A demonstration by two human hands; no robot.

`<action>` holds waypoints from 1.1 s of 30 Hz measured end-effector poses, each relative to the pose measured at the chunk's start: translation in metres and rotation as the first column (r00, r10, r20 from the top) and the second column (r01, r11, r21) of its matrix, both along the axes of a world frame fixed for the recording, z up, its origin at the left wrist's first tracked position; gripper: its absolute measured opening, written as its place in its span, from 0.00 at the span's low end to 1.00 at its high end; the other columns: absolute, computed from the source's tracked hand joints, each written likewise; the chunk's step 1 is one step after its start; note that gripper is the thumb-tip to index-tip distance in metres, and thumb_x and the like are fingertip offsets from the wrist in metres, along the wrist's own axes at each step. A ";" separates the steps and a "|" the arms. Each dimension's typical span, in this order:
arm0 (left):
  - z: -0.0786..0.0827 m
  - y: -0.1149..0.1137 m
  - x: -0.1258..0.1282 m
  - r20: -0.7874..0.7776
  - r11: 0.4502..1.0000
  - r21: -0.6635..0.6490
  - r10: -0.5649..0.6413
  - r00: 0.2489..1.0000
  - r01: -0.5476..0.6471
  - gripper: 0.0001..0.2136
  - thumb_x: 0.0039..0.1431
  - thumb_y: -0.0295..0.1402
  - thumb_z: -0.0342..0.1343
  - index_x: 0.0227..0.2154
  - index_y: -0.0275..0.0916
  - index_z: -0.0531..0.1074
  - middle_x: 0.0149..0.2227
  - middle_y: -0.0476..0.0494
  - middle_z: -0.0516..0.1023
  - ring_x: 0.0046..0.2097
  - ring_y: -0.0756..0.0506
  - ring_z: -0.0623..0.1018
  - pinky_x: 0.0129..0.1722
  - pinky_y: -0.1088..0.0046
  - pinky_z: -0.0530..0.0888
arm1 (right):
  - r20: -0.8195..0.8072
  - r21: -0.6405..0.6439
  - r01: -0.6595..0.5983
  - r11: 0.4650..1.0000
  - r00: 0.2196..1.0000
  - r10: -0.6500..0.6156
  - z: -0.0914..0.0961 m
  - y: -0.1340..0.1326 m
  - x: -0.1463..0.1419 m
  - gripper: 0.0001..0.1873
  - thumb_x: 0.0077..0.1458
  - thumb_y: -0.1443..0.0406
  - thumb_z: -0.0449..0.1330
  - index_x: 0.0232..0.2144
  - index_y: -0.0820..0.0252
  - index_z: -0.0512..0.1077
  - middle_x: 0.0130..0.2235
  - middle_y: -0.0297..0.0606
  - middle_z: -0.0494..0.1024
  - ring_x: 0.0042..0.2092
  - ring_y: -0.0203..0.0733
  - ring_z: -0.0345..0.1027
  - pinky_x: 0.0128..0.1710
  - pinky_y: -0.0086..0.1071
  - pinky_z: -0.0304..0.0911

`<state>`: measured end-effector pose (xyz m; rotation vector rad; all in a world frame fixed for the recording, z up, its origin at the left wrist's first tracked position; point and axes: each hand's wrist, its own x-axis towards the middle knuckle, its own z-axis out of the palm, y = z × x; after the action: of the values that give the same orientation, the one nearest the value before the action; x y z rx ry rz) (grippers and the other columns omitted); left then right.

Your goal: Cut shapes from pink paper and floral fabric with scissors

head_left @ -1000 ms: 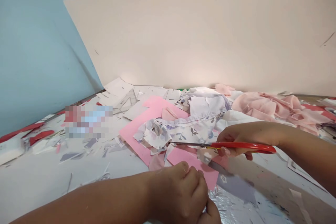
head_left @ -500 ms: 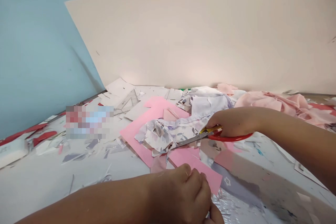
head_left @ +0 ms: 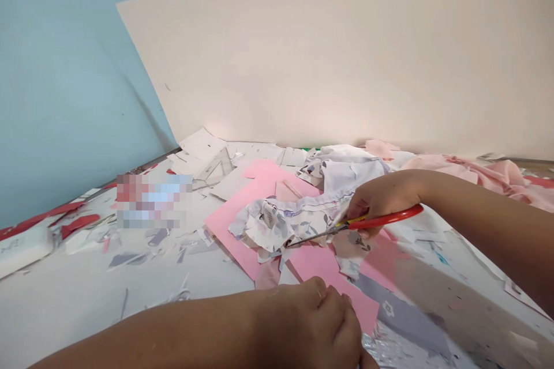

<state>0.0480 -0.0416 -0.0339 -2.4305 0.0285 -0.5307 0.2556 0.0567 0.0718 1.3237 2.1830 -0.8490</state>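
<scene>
My right hand (head_left: 381, 199) is shut on red-handled scissors (head_left: 383, 218), whose metal blades slant left beneath the edge of a white floral fabric (head_left: 285, 222). That crumpled fabric lies on a pink paper sheet (head_left: 229, 236). My left hand (head_left: 315, 326) sits at the bottom of the view, beside the pink sheet's near corner. Its fingers are curled together, and nothing shows in them. A plain white fabric (head_left: 350, 176) lies bunched behind the floral piece, and a pink fabric (head_left: 489, 176) is heaped further right.
A cream board (head_left: 346, 57) leans against a pale blue wall (head_left: 64, 69) behind the table. A clear plastic set square (head_left: 216, 167) lies among white paper scraps. Red scraps (head_left: 73, 228) and a white block (head_left: 21, 251) sit far left. Silver foil (head_left: 385, 351) shows at the bottom.
My right hand has moved left and up, and the scissors have swung from level to a slant along the floral fabric. My left hand has stayed nearly still.
</scene>
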 end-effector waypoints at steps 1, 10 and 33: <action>-0.001 0.000 0.000 0.002 1.000 -0.001 0.000 1.000 0.000 0.04 0.53 0.30 0.47 0.33 0.39 0.63 0.36 0.42 0.75 0.33 0.47 0.73 0.25 0.72 0.67 | -0.029 -0.031 0.012 0.999 1.000 -0.013 -0.002 -0.001 0.001 0.15 0.43 0.56 0.56 0.30 0.59 0.75 0.27 0.33 0.72 0.29 0.36 0.60 0.28 0.29 0.51; -0.005 0.001 0.001 0.023 1.000 -0.010 -0.013 1.000 0.013 0.03 0.53 0.31 0.48 0.32 0.40 0.63 0.36 0.42 0.75 0.33 0.47 0.73 0.25 0.72 0.66 | -0.146 -0.203 0.109 0.973 0.979 -0.140 -0.014 0.000 0.023 0.13 0.42 0.65 0.54 0.31 0.62 0.74 0.25 0.32 0.70 0.26 0.31 0.56 0.26 0.26 0.53; -0.007 0.001 0.000 0.000 1.000 -0.006 -0.021 1.000 0.021 0.05 0.53 0.34 0.49 0.32 0.41 0.63 0.38 0.42 0.75 0.32 0.49 0.72 0.26 0.72 0.67 | -0.177 -0.203 0.165 0.965 0.963 -0.202 -0.019 -0.012 0.026 0.11 0.42 0.66 0.55 0.30 0.62 0.73 0.24 0.32 0.70 0.24 0.32 0.59 0.24 0.25 0.53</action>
<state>0.0485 -0.0407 -0.0411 -2.4390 0.0524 -0.5402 0.2816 0.0451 0.0525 1.4159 2.0827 -1.2736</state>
